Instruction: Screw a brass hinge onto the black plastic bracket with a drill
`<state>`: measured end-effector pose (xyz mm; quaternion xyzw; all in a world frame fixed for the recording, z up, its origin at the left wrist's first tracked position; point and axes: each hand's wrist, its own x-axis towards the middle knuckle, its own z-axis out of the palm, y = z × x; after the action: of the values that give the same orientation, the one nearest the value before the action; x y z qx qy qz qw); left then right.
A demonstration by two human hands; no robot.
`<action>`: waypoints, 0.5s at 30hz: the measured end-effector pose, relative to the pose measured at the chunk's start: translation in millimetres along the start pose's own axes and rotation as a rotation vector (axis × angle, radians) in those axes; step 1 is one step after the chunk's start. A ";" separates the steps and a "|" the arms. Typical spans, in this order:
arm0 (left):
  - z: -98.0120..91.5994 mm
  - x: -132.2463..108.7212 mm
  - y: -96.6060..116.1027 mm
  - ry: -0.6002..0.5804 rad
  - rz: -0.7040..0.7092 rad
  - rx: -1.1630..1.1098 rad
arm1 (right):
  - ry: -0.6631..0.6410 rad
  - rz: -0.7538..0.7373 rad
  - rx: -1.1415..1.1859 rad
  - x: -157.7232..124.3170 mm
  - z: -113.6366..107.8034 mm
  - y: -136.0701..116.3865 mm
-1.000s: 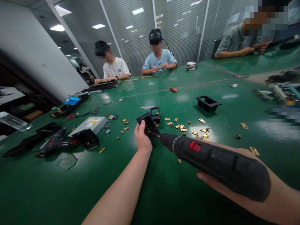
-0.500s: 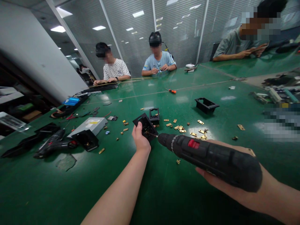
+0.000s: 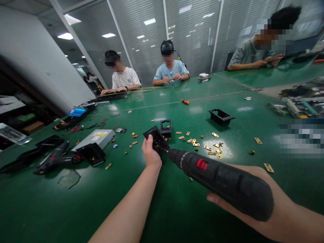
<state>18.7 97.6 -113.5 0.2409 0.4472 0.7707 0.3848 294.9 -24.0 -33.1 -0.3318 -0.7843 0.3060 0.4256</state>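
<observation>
My left hand grips a black plastic housing by its near side, thumb over the edge, and holds it tilted above the table. My right hand is wrapped round a black cordless drill with a red switch on top. The drill points left, and its thin bit reaches into the housing; whether the tip sits on a screw there is too small to tell. Just behind stands another black housing. Small brass plates lie scattered right of the held housing.
A second drill, a grey metal box and a black housing lie at left. Another black housing and an orange screwdriver lie farther back. Several people sit across the green table.
The drill's rear end has swung slightly left and down with my right hand. My left hand still holds the housing in nearly the same place. The whole view has shifted slightly.
</observation>
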 end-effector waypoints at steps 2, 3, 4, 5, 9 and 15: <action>0.4 -0.1 0.4 0.006 -0.009 0.004 | 0.028 0.001 0.055 5.2 -0.7 -6.2; 0.4 -0.1 0.5 0.004 -0.013 0.009 | 0.040 0.012 0.087 6.8 -0.7 -8.1; 0.3 0.1 0.4 -0.001 -0.016 0.014 | 0.041 0.030 0.119 7.5 -0.6 -9.2; 0.2 0.2 0.2 -0.008 -0.016 0.018 | 0.037 0.057 0.145 7.5 -0.2 -9.4; -0.4 0.4 -0.8 -0.026 -0.009 0.022 | -0.054 0.116 0.207 3.8 1.2 -7.0; -1.1 -1.0 -1.1 -0.045 -0.001 0.043 | -0.176 0.073 0.126 -2.6 -2.6 -2.3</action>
<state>19.0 96.6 -115.0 0.2663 0.4547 0.7552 0.3898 297.6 -26.8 -31.4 -0.3046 -0.7853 0.3981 0.3634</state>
